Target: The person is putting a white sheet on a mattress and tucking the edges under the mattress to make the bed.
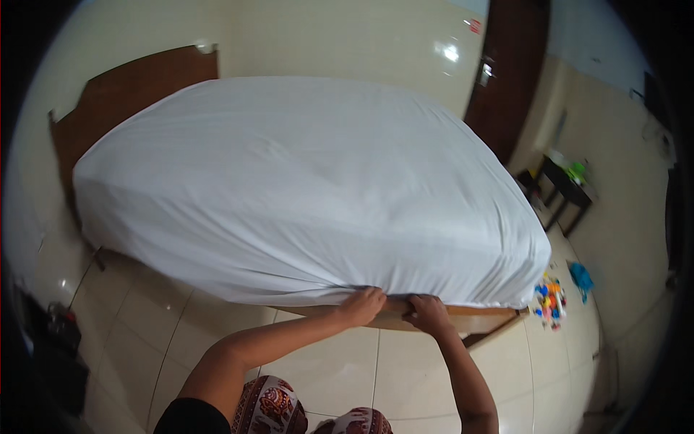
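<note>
A white fitted sheet (303, 163) covers the mattress on a wooden bed in front of me. My left hand (366, 305) grips the sheet's lower edge along the near side, and creases fan out from its fingers. Just to the right, my right hand (431, 313) has its fingers curled over the same edge, against the wooden side rail (466, 319) of the bed. The fingertips of both hands are partly hidden in the cloth. Between the hands, a short stretch of wood shows below the sheet.
A brown wooden headboard (146, 78) stands at the left end. Colourful small toys (550, 301) and a blue bag (581, 281) lie on the tiled floor (347, 358) at right. Beyond are a dark small table (566, 187) and a brown door (509, 70).
</note>
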A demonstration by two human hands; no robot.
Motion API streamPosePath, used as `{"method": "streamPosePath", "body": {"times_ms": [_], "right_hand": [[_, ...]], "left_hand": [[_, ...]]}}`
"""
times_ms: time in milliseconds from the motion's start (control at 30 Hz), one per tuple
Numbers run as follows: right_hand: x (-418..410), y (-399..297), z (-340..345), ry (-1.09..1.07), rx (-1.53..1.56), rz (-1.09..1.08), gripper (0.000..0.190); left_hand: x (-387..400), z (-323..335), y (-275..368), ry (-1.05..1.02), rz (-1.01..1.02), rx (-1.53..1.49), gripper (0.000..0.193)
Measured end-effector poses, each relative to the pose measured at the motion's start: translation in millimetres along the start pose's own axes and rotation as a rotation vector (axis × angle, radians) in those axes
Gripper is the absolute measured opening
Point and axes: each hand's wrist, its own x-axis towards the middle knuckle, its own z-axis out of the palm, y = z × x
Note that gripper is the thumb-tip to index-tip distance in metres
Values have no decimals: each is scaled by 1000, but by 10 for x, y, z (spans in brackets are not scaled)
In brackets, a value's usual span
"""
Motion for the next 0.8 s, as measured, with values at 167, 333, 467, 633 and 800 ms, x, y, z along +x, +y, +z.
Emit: {"method": "streamPosePath", "body": {"times_ms": [167, 333, 467, 633, 800], "right_hand": [[-189, -54, 62, 145, -10, 2, 35], [-201, -177, 124, 255, 23, 0, 37], [-276, -19, 128, 269, 100, -36, 43], [-319, -369, -194, 488, -36, -273, 39], [7, -817, -203, 400, 28, -371, 36]], "left_hand": [[-791, -164, -359, 443, 214, 241, 44], [-1413, -431, -1022, 381, 213, 163, 36], [-1338, -680, -1065, 368, 138, 11, 20], [-1207, -746, -1291, 516, 41, -80, 17], [-1287, -589, -1378, 572, -17, -43, 15]]}}
